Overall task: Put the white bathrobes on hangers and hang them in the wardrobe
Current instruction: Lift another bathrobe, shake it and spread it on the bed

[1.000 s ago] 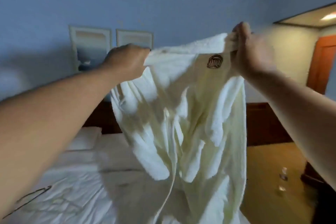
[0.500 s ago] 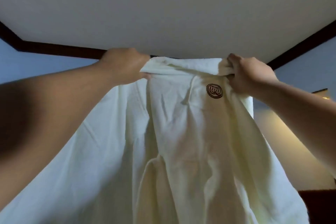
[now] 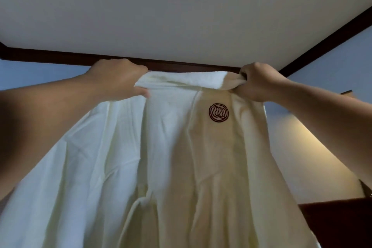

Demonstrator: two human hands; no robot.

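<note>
A white bathrobe hangs spread out in front of me, held high towards the ceiling. A dark round emblem is stitched near its top right. My left hand grips the upper edge of the robe on the left. My right hand grips the bunched upper edge on the right. The cloth fills most of the lower view and hides whatever is behind it. No hanger and no wardrobe are in view.
The white ceiling with a dark wooden trim lies above. A blue wall and a warmly lit wall show at the right, with dark wooden furniture at the lower right.
Both hands raised the robe from above the bed to ceiling height and the view tilted upward. In the last half second the hands moved slightly further apart, stretching the top edge.
</note>
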